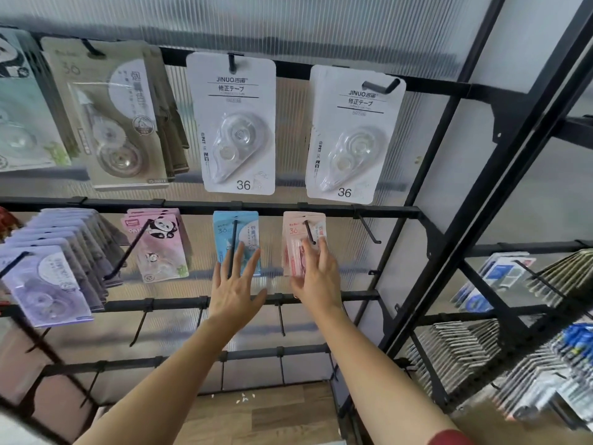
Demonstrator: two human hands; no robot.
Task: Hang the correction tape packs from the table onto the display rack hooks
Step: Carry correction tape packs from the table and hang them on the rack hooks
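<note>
From the head view, both hands are up at the middle rail of the display rack [192, 205]. The right hand [317, 277] lays nearly straight fingers flat on the front of the pink pack [293, 232], which hangs on its hook [309, 234]; nothing is curled round it. The left hand [236, 284] is spread wide and holds nothing, in front of the blue pack [224, 232]; whether it touches the card cannot be told. The surface the packs come from is out of view.

The likely trouble is the pink pack riding forward. If the pressing fingers drag it outward, the card could slide off the hook's tip, or its punched hole could tear. The tip also sits right by the fingertips and could snag them.

An empty hook [369, 231] juts out just to the right. White packs [231, 123] hang above, with panda packs [160, 248] and a deep row of lilac packs [48, 277] to the left. The blue pack's own long hook stands out between the left hand's fingers.
</note>
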